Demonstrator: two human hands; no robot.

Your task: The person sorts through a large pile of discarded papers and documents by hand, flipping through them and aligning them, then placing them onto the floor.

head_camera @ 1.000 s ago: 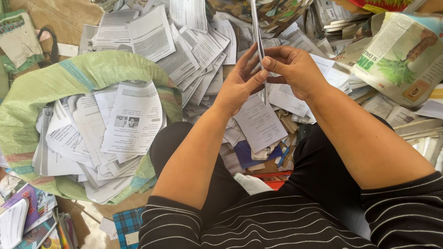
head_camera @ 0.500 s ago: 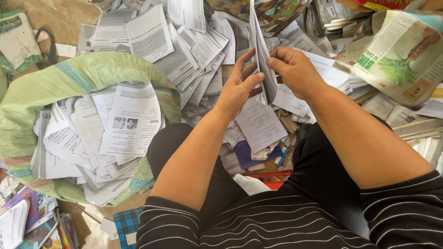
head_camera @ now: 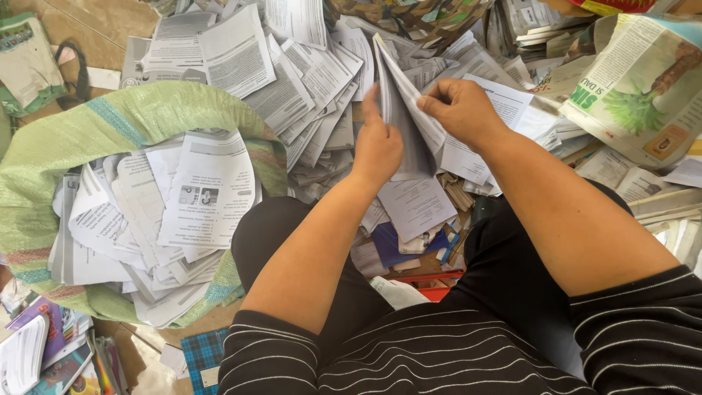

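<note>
While the folded sheets stand upright, step in hand: the left hand (head_camera: 376,146) and right hand (head_camera: 461,110) part a folded bundle of printed sheets (head_camera: 397,80) along its edge.
Location of bundle: centre far, raised above the loose paper pile (head_camera: 307,73), between the two hands.
Left hand state: fingers pressed together and extended, flat against the left face of the bundle, thumb side behind it.
Right hand state: thumb and curled fingers pinching the right leaf near its top edge, drawing it rightward.
Next move, judged: further opening calls for a firm pinch on the right and steady support on the left, so that the thin leaves separate without tearing.
Sack: a green woven sack (head_camera: 146,110) lies open at left, filled with white printed sheets (head_camera: 197,190).
Right far: a large printed bag (head_camera: 643,80) rests on more paper.
Near centre: a blue notebook (head_camera: 398,245) lies among scraps between the knees.
Near left: coloured booklets (head_camera: 44,344) on the floor (head_camera: 110,22).
Obstruction: the loose pile crowds the space directly under the bundle; nothing blocks the sack mouth.
</note>
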